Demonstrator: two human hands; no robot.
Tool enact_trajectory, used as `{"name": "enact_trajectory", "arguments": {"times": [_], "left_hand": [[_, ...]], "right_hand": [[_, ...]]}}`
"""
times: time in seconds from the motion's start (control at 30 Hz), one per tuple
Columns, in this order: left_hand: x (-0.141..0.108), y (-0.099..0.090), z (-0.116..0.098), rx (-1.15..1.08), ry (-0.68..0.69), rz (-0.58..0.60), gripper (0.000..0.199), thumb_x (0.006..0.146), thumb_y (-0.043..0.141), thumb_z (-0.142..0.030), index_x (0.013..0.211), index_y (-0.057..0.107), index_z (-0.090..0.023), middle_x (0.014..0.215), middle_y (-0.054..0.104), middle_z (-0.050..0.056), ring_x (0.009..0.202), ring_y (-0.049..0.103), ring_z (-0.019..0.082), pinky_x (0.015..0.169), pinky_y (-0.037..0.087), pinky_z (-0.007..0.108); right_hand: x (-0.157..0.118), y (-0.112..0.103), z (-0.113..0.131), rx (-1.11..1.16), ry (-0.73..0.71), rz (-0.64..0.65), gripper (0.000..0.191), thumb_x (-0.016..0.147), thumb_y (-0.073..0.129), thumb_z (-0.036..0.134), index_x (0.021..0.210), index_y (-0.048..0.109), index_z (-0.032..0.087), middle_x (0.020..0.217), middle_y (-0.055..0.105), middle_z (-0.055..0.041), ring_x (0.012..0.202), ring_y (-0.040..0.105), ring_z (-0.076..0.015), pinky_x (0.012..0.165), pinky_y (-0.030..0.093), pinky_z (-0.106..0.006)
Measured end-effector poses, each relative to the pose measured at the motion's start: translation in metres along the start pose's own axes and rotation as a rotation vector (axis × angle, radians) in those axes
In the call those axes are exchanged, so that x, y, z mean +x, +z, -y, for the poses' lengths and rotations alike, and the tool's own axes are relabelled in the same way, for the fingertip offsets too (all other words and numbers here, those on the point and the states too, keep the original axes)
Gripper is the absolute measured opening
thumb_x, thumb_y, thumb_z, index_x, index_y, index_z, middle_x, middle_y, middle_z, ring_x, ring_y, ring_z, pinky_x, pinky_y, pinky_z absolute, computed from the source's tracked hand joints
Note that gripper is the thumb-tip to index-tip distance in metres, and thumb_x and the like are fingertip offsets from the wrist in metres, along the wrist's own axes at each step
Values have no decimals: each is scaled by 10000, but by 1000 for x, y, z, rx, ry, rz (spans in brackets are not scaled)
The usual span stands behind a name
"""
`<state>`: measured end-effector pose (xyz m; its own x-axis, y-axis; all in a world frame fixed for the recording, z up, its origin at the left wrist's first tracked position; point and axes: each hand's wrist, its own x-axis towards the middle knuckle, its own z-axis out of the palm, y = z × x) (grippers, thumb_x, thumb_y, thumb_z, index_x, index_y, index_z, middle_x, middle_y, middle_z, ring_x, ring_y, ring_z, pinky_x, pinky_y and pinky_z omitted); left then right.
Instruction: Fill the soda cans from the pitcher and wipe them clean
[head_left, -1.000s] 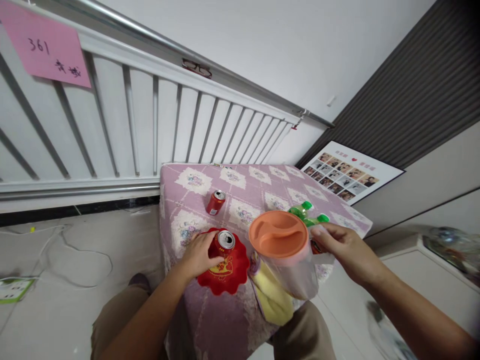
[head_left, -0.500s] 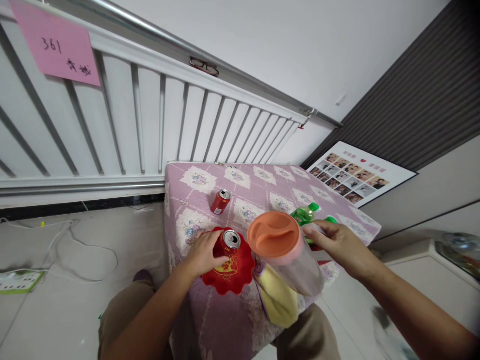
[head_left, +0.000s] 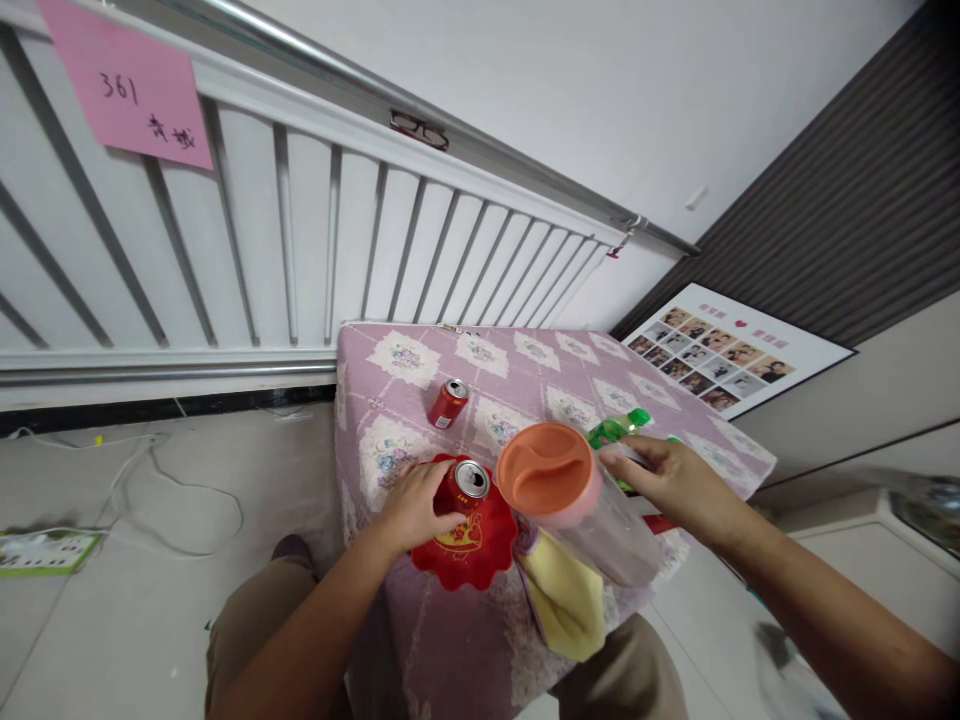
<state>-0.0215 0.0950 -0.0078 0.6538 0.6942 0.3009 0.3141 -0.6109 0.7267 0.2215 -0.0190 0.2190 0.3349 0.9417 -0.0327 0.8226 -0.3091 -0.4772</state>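
Note:
My left hand (head_left: 421,508) is wrapped round an opened red can (head_left: 468,487) over the red scalloped plate (head_left: 480,555). With my right hand (head_left: 660,480) I grip the handle of a clear pitcher (head_left: 619,535), which is tilted so that its orange lid (head_left: 546,470) points toward the can. The lid is close to the can's right side. I cannot make out any liquid flowing. Behind them a second red can (head_left: 448,404) stands on the flowered tablecloth (head_left: 480,355).
A yellow cloth (head_left: 566,600) lies under the pitcher, near the table's front edge. Green bottles (head_left: 616,428) are partly hidden behind my right hand. A white radiator (head_left: 300,230) runs behind the table, with glasses (head_left: 418,130) on it. A photo board (head_left: 720,350) leans at the back right.
The whole view has shifted slightly, so things appear a little further right. Both hands keep their holds, and the pitcher stays tilted beside the can.

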Motion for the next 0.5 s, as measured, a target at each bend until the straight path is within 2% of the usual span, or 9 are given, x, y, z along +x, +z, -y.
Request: {"name": "enact_trajectory", "arguments": {"times": [0.17, 0.37, 0.5], "left_hand": [[0, 0, -1, 22, 10, 1, 745, 715, 760, -409, 1370, 447, -244, 1327, 608, 98, 1217, 554, 310, 1122, 308, 493], [0, -2, -2, 43, 13, 2, 740, 719, 756, -421, 1368, 448, -244, 1321, 611, 95, 1202, 557, 314, 1093, 334, 483], [1, -4, -4, 33, 20, 9, 744, 713, 764, -414, 1370, 449, -262, 1336, 603, 81, 1196, 560, 314, 1096, 330, 488]], "right_hand": [[3, 1, 9, -72, 4, 4, 443, 777, 542, 619, 615, 553, 207, 526, 470, 31, 481, 417, -111, 440, 331, -245], [9, 1, 8, -116, -43, 31, 440, 784, 544, 623, 653, 604, 207, 576, 535, 15, 543, 490, -142, 501, 381, -268], [13, 2, 4, -143, -45, 46, 459, 802, 528, 640, 670, 620, 210, 568, 561, 13, 534, 507, -148, 485, 380, -266]]}}
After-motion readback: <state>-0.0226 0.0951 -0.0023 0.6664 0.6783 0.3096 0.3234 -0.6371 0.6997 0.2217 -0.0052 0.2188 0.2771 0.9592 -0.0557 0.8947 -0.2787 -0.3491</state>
